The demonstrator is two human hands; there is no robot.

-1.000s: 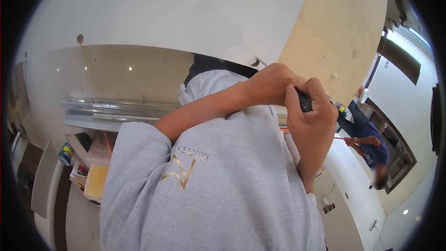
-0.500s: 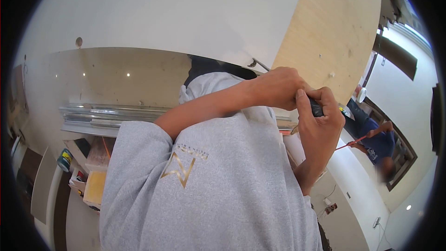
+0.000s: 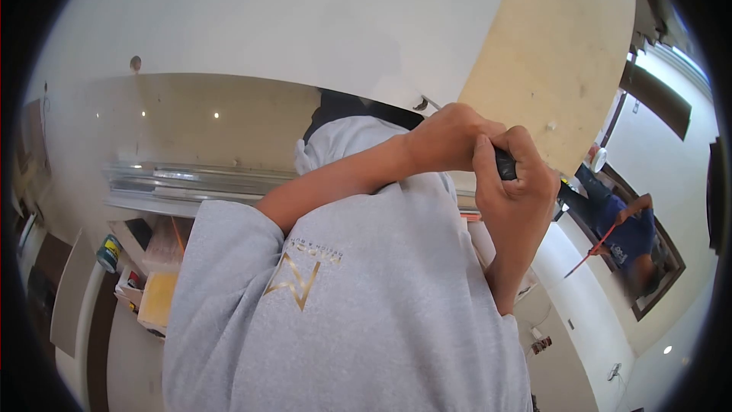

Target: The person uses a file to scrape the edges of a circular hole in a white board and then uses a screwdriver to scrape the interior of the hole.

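Note:
A black-handled tool (image 3: 505, 163) with a thin metal shaft is in both my hands. My right hand (image 3: 518, 175) is closed around the handle, thumb along it. My left hand (image 3: 455, 136) crosses in front of my body, its fingers wrapped around the tool just ahead of the right hand and hiding much of it. The shaft comes out past my left knuckles and reaches a small dark hole (image 3: 420, 104) near the edge of a white panel (image 3: 267, 15). I cannot tell what kind of tool it is.
A pale wooden board (image 3: 541, 53) adjoins the panel. Long metal profiles (image 3: 191, 181) lie to the left, beyond a yellow block (image 3: 158, 299) and a green-labelled container (image 3: 109, 253). On the right, a person in a dark blue shirt (image 3: 631, 236) holds a red rod (image 3: 593, 250).
My hands have moved slightly left, closer to the hole, and less of the shaft shows. The view has shifted a little. The other person's red rod has swung to a steeper angle.

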